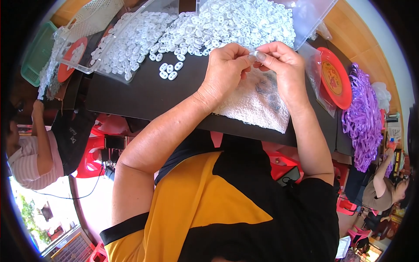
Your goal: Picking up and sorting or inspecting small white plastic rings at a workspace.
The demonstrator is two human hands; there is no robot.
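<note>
My left hand (224, 65) and my right hand (281, 61) meet fingertip to fingertip above a white towel (253, 107) on a black table (144, 94). Between the fingertips both hands pinch one small white plastic piece (252, 56). Just beyond the hands lies a large heap of the same small white oval pieces (227, 22), with three loose ones (170, 70) to the left of my left hand. Small dark metal parts (268, 89) rest on the towel under my right hand.
A red plate (335, 78) and a bundle of purple ribbons (364, 118) sit at the right. Clear plastic bags (312, 15), a red disc (72, 59) and a green basket (37, 54) are at the far side and left. Other people sit at left and lower right.
</note>
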